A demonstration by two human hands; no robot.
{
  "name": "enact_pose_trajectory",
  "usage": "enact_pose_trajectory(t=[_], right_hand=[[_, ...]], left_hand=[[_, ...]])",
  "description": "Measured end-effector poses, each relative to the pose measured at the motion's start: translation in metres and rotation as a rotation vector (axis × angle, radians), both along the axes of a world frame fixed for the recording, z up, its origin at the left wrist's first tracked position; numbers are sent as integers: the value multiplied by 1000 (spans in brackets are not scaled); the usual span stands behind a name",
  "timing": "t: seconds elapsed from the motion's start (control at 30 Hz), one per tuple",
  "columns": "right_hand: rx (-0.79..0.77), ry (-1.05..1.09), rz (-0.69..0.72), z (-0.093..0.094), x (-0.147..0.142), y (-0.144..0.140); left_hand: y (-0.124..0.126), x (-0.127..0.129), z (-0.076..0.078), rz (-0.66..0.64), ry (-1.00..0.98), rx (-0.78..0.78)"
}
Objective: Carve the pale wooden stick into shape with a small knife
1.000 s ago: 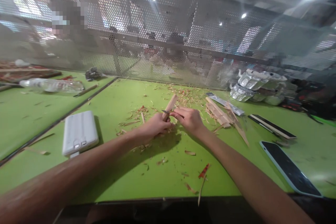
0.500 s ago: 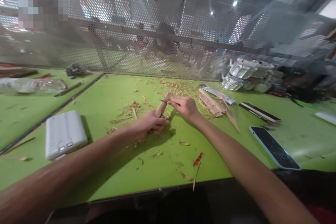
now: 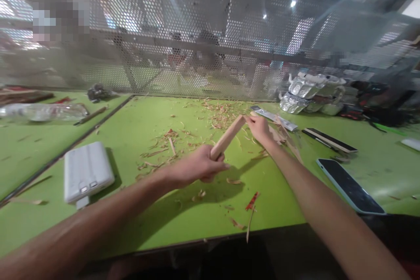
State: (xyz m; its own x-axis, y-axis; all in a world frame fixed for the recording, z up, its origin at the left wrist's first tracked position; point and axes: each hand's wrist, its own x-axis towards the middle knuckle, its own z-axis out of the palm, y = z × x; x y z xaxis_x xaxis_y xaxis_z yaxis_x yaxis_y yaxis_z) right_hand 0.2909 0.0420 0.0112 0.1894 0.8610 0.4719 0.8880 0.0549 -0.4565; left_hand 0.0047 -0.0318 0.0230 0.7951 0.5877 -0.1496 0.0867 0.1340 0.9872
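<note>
This is a workshop with shared benches. Pale and reddish wood shavings (image 3: 183,140) litter the bright green bench top (image 3: 138,118) just beyond the fingers, loose thin wood strips (image 3: 278,133) lie beside the right fingertips, and a perforated grey metal screen (image 3: 197,43) stands farther off, with other people seated behind it.

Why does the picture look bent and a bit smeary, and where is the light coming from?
In the head view the wide lens bows the green table edge and stretches both forearms; the right hand at the wooden stick is motion-blurred; ceiling lamps flare through the perforated screen, throwing a shadow under the left hand; the phone shows glare.
</note>
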Motion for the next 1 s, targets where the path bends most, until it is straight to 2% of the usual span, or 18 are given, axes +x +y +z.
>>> enact_pose_trajectory(t=[0.1, 0.2, 0.3, 0.43, 0.63, 0.9, 1.0], right_hand=[[67, 45, 6, 6, 5, 4], [101, 83, 154, 9, -18, 2], [120, 105, 301, 14, -45, -10], [250, 138, 377, 23, -66, -30], [288, -73, 556, 19, -76, -35], [432, -237, 495, 10, -72, -32], [406, -262, 453, 9, -72, -31]], left_hand=[[8, -2, 3, 74, -24, -16], [19, -6, 1, 163, 48, 35], [25, -7, -5, 173, 26, 10], [28, -5, -11, 187, -10, -46], [24, -3, -2, 251, 62, 38], [22, -2, 0, 258, 124, 158], [23, -2, -2, 276, 162, 170]])
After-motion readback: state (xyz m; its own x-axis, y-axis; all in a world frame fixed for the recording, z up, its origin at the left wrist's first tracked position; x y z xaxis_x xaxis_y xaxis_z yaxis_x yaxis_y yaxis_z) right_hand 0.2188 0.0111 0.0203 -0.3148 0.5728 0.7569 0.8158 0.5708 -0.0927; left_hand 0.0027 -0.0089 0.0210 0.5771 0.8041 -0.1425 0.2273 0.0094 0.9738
